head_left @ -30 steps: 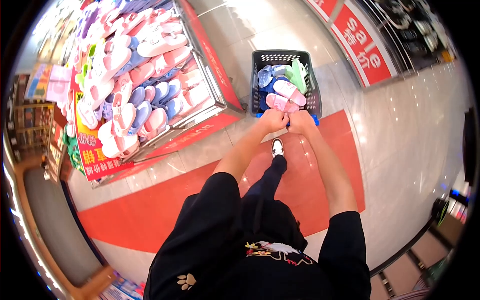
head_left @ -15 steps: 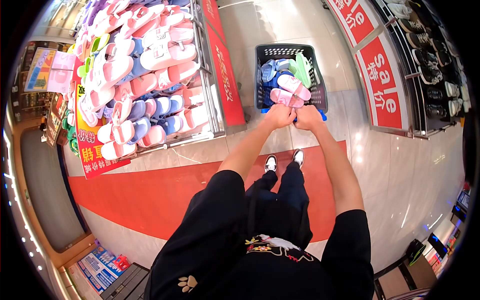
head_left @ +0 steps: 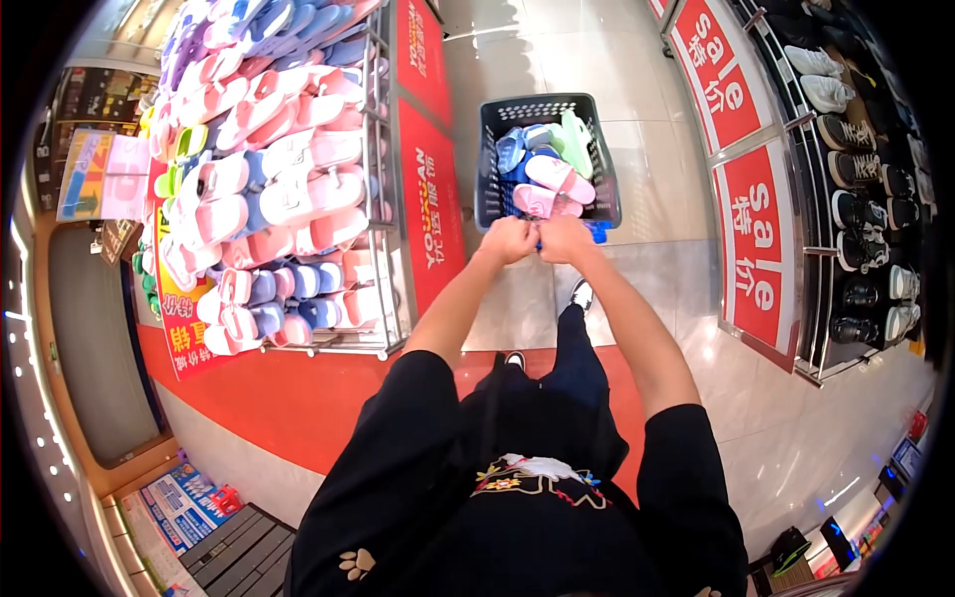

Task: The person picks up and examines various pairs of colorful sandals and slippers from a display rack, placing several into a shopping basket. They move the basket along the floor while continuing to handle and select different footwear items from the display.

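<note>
Ahead of me is a dark plastic shopping basket (head_left: 606, 194) with a blue handle (head_left: 599, 232). Both my left hand (head_left: 508, 240) and my right hand (head_left: 566, 240) are closed around that handle, side by side at the basket's near edge. Inside the basket lie several slippers: pink and white slippers (head_left: 560, 177) near my hands, blue slippers (head_left: 511, 149) at the left and a pale green slipper (head_left: 575, 142) at the far right. My fingers hide much of the handle.
On the left, a metal rack (head_left: 376, 214) is heaped with pink, blue and purple slippers (head_left: 313, 194). To the right stands a rack of dark and white shoes (head_left: 858, 214) behind red sale signs (head_left: 753, 254). Tiled floor (head_left: 657, 159) runs between them, with a red floor strip (head_left: 298, 423) nearer me.
I have stepped forward with the basket, one foot now ahead of the other. The racks have come nearer on both sides. Both hands keep hold of the handle.
</note>
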`<state>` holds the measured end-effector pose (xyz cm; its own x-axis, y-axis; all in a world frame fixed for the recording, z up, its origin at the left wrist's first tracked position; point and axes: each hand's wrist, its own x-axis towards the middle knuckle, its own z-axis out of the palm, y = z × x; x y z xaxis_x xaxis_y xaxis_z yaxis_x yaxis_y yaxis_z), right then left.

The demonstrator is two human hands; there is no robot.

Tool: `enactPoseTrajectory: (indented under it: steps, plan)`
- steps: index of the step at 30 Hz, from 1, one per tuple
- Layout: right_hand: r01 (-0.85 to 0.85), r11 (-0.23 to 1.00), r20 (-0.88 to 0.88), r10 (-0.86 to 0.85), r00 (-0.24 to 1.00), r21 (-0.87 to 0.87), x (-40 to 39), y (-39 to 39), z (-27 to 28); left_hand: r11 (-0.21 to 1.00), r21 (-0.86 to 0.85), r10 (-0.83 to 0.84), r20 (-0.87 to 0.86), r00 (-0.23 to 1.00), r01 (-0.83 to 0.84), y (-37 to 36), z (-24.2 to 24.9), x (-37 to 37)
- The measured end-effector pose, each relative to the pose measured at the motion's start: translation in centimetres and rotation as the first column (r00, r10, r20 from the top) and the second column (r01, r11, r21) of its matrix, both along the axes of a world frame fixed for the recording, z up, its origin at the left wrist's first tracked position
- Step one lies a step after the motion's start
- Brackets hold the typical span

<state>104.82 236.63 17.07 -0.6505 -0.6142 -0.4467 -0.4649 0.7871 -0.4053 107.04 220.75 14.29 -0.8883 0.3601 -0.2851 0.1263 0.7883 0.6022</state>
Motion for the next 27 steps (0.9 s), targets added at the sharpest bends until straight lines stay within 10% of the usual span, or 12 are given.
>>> enactPoseTrajectory:
  steps: [27]
  plan:
    - [-0.068, 0.987, 0.095, 0.082, 0.992, -0.144, -22.8, -4.5, -2.9, 0.99, 0.095, 0.103, -0.036, 0.994, -0.1, -4.2, -4.6, -21.1]
